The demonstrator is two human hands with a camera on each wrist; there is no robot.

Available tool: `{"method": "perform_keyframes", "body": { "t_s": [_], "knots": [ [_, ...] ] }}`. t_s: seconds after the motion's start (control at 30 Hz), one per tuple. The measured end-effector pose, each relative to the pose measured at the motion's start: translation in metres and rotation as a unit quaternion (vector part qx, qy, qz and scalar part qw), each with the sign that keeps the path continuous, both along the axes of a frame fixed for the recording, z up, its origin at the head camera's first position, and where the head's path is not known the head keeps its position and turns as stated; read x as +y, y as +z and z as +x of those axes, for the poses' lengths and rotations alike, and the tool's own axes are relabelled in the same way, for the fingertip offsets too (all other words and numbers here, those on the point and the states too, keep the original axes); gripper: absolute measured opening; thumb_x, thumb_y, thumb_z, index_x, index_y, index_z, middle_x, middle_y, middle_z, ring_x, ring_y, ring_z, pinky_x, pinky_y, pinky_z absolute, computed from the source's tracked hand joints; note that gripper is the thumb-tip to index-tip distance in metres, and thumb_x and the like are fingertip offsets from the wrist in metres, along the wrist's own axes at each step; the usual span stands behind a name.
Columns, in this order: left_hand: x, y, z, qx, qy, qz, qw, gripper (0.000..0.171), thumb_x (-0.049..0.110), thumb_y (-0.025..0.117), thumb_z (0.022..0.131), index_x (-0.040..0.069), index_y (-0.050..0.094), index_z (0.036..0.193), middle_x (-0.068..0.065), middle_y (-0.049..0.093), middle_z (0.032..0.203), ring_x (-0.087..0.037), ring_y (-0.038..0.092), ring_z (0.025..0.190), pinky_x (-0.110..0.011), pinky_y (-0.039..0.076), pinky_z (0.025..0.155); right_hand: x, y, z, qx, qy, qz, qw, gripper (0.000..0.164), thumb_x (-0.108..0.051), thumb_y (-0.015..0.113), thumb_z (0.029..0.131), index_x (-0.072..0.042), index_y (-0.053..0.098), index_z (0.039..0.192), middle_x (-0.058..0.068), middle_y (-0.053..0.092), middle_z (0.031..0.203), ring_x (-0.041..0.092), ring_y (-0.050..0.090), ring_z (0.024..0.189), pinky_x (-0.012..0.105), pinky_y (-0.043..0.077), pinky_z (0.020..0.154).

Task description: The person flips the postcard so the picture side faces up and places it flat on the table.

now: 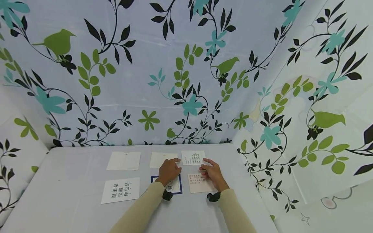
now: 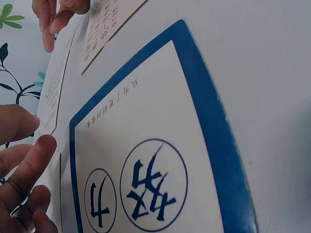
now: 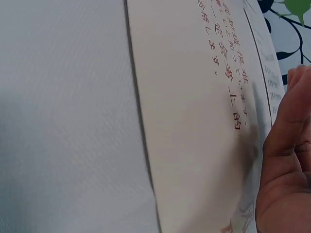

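My left hand reaches over a blue-bordered card with circled characters, which its wrist partly covers. Its thumb and fingertips lie right by the near left corner of a small white card printed with black text. Across that card, my right hand has its fingers at the right edge, bent loosely. Below the right palm lies a cream card with red text, partly covered by the hand. Neither hand shows anything gripped.
Behind the left hand lies a cream card. Farther left are a nearly blank off-white card and a white card with large dark characters. All lie on a white-covered table, with a patterned cloth behind.
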State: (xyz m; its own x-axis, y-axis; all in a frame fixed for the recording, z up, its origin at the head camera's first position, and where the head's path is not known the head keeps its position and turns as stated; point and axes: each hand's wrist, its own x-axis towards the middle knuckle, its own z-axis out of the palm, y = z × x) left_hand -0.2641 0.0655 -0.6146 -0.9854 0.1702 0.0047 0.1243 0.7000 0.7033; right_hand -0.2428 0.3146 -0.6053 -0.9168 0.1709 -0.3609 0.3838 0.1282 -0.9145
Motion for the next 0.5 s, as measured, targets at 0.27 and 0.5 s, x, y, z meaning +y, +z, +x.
{"method": "perform_keyframes", "body": {
  "t_s": [0.27, 0.5],
  "knots": [
    [-0.005, -0.002, -0.001, 0.014, 0.013, 0.011, 0.9998, 0.041, 0.024, 0.08, 0.091, 0.018, 0.074, 0.131, 0.005, 0.064, 0.079, -0.015, 0.054, 0.081, -0.032, 0.046, 0.069, -0.01, 0.0, -0.002, 0.015, 0.016, -0.007, 1.0, 0.044, -0.022, 0.07, 0.102, -0.011, 0.063, 0.144, 0.011, 0.079, 0.11, 0.012, 0.069, 0.071, 0.023, 0.058, 0.063],
    [-0.012, 0.006, 0.001, 0.021, 0.017, 0.022, 0.9994, 0.035, 0.021, 0.08, 0.092, 0.017, 0.075, 0.126, 0.004, 0.07, 0.081, -0.016, 0.057, 0.083, -0.036, 0.051, 0.073, -0.017, 0.0, -0.006, 0.017, 0.027, -0.008, 0.999, 0.042, -0.022, 0.071, 0.101, -0.009, 0.065, 0.141, 0.013, 0.079, 0.113, 0.013, 0.07, 0.072, 0.024, 0.06, 0.065]
  ]
}}
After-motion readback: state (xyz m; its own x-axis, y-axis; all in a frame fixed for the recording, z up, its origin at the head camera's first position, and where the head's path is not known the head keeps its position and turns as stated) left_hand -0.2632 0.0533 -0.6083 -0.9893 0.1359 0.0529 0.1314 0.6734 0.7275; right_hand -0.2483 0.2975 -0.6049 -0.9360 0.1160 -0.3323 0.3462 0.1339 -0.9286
